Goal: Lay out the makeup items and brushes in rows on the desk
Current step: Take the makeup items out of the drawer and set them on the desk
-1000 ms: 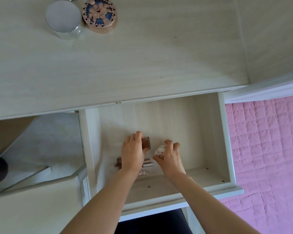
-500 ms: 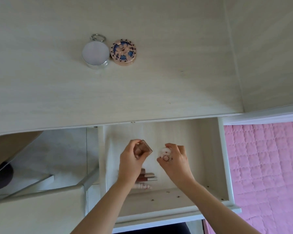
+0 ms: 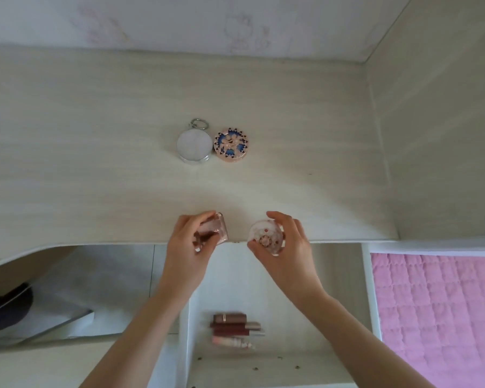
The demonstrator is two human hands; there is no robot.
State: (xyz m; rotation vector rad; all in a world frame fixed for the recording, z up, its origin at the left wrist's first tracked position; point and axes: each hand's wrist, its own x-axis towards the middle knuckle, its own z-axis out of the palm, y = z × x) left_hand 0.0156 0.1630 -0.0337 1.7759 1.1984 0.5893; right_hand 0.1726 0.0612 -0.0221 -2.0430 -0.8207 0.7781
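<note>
Both hands are hovering over the near edge of the counter (image 3: 95,121), each one carrying an item.

The left hand (image 3: 186,242) is gripping a small square-edged pinkish-brown compact (image 3: 214,231) between thumb and fingers; the piece is tilting, one corner pointing up toward the counter. Motion blur is softening its details.

The right hand (image 3: 287,245) is clasping a round pale compact (image 3: 265,238) with a small red-and-pink pattern on its lid, fingers curling around the far rim and thumb pressing at the near side. It is sitting right at the counter's front edge; whether it is touching the surface cannot be told.

Farther back on the counter, two round items are lying side by side and touching: a silver-rimmed case (image 3: 194,146) with a plain white top and a metal ring at its far side, and to its right a peach compact (image 3: 231,145) showing a blue floral pattern.

Below the hands, the open drawer (image 3: 366,289) is holding a small cluster of lip-product tubes (image 3: 237,329), dark red, brown and pale pink, lying crosswise and blurred, near the drawer's front.

A pink quilted bed cover (image 3: 437,317) is filling the lower right.
</note>
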